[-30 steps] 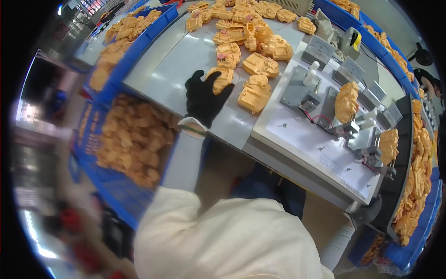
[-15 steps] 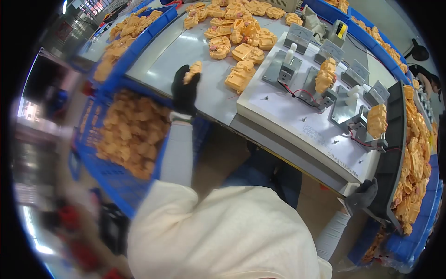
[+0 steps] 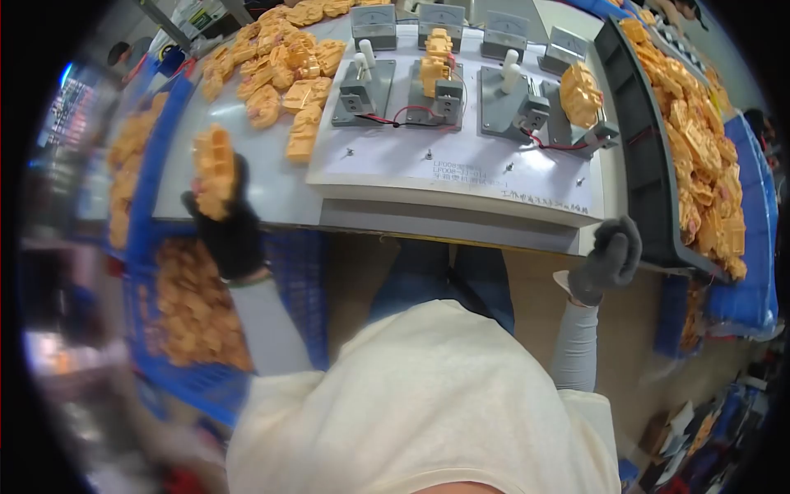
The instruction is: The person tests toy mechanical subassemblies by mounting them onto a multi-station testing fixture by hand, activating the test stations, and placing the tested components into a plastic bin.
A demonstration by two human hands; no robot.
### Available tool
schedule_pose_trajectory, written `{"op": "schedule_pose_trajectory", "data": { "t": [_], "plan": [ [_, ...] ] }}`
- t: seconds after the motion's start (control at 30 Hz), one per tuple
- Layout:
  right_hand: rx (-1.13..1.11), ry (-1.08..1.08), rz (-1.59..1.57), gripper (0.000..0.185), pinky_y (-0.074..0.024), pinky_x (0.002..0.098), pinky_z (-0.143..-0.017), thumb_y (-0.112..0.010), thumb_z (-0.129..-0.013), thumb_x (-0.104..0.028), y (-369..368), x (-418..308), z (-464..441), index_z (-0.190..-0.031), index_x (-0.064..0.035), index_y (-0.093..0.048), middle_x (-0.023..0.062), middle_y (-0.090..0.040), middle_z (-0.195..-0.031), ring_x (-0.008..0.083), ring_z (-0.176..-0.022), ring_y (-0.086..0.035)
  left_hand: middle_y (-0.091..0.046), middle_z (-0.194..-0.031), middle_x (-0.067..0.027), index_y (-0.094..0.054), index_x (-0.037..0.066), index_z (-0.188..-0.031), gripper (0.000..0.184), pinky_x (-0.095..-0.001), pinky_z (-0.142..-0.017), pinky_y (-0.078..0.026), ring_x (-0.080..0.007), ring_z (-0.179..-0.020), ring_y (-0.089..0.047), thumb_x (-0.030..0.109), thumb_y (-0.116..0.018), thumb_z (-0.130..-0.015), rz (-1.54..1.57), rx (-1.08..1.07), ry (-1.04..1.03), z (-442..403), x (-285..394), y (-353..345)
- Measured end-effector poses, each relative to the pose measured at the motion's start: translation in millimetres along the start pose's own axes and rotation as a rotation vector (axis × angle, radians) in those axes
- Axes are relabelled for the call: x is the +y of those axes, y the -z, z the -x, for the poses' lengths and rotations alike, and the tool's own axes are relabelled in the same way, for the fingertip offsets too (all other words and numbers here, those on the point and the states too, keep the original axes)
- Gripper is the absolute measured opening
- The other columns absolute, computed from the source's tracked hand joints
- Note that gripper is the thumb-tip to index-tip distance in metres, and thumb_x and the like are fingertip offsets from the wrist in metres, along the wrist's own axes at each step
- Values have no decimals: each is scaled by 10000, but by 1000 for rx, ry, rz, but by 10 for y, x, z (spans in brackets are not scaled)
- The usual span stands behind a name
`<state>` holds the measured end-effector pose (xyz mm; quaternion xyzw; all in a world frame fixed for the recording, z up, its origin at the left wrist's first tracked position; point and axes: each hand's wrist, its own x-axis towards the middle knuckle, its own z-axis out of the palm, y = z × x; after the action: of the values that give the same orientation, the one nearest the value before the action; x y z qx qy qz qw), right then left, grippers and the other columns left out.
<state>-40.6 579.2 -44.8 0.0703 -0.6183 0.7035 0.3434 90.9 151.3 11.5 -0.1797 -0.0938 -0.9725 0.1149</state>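
Note:
My left hand (image 3: pixel 230 235), in a black glove, is closed around an orange plastic housing (image 3: pixel 216 169) and holds it upright above the left part of the table. My right hand (image 3: pixel 607 262), in a grey glove, has its fingers curled in at the table's front right corner, and nothing shows in them. A white test board (image 3: pixel 378 169) carries several metal fixtures with red and black wires and a row of meters (image 3: pixel 504 31). One orange housing (image 3: pixel 436 66) sits in the second fixture from the left, another (image 3: pixel 581 95) in the rightmost one.
Loose orange housings (image 3: pixel 280 62) lie piled on the table left of the board. A dark grey tray (image 3: pixel 638 140) of housings borders the board on the right. Below the table's left side stands a blue crate (image 3: pixel 296 272) of orange parts. Blue bins (image 3: pixel 749 189) line the right.
The view has swung round to the right. My left hand has turned and drawn back nearer to me with the housing. My right hand's fingers have curled in, beside the tray's front end.

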Motion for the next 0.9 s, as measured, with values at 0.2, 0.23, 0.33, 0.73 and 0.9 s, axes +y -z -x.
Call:
{"op": "schedule_pose_trajectory", "data": {
  "t": [0.2,0.23,0.33,0.73,0.9],
  "plan": [
    [-868,381,260,197,-474,322,-644,-584,-743,-7,-865,-453,94,-938,-27,-595,123,-607,-856,269,-759,-594,-195,-1427,-198,-160,71,-1397,660,-547,-980,-332,-381,-1309,-198,386,-454,-896,-82,-14,-123,-13,-200,7],
    [-901,384,297,208,-482,342,-652,-594,-745,-40,-1045,-459,107,-952,-48,-600,130,-608,-893,293,-784,-593,-188,-1429,-200,-158,68,-1397,694,-569,-984,-313,-386,-1310,-194,408,-475,-882,-149,28,-134,17,-178,35],
    [-831,268,444,216,-490,381,-675,-603,-748,-105,-1458,-387,165,-964,-96,-612,93,-603,-928,292,-810,-585,-165,-1412,-172,-124,89,-1392,844,-586,-964,-349,-340,-1317,-169,301,-668,-782,-146,93,-66,29,-323,-58],
    [-958,304,414,121,-496,357,-635,-617,-722,-168,-1518,-108,144,-820,-99,-638,59,-592,-841,244,-786,-574,-454,-830,1,-455,85,-1078,395,-238,-555,-429,-112,-726,-476,214,-665,-768,-233,55,54,-365,-600,-306],
    [-838,362,311,214,-495,354,-600,-626,-719,-180,-1449,-160,178,-925,-121,-606,58,-601,-821,248,-738,-582,-433,-750,31,-465,92,-1008,389,-220,-521,-415,-85,-612,-462,255,-700,-743,-260,-30,157,-468,-719,-221]
  ]
}}
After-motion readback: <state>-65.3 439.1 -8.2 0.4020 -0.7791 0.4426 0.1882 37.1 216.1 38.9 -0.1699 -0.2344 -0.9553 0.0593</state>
